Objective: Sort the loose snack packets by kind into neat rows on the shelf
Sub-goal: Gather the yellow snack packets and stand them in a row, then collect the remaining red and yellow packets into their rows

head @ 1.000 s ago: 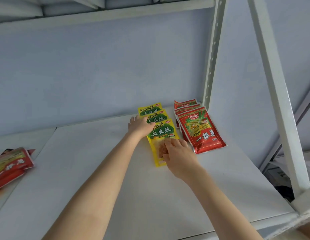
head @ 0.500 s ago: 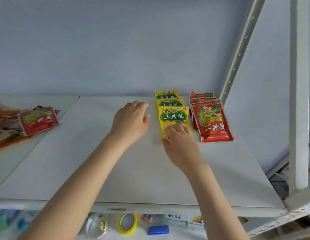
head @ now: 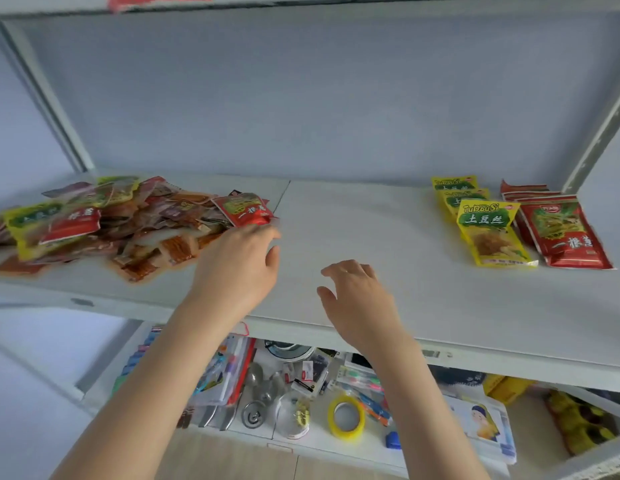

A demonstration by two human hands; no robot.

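The loose heap of mixed red, yellow-green and brown snack packets [head: 111,223] lies on the left part of the white shelf board [head: 370,244]. The picture edge cuts off its left end, and many packets are covered by others, so their kinds cannot be counted. At the right border of the heap lies a red foil packet with a green picture [head: 244,209]. The left hand [head: 239,268] reaches just below this packet with fingers loosely bent and holding nothing. Its fingertips are blurred, so I cannot tell if they touch the packet. The right hand [head: 358,299] hovers over the bare middle of the shelf, with fingers spread and relaxed, also empty.

Well apart, at the right end, two sorted rows lie side by side. One is a row of yellow packets with green labels [head: 490,233], overlapping so that only the front one shows fully. Just beside it is a row of red packets [head: 565,233], stacked the same way, and the number behind the front one is hard to make out.

A thin seam [head: 282,199] divides the shelf board in two panels. Behind it is a pale blue wall [head: 301,98], with a grey-white metal upright [head: 48,98] at the left. A lower shelf [head: 336,448] is partly hidden by both forearms. On it a roll of yellow tape [head: 346,417] is clear, and the other small things are too blurred to name.
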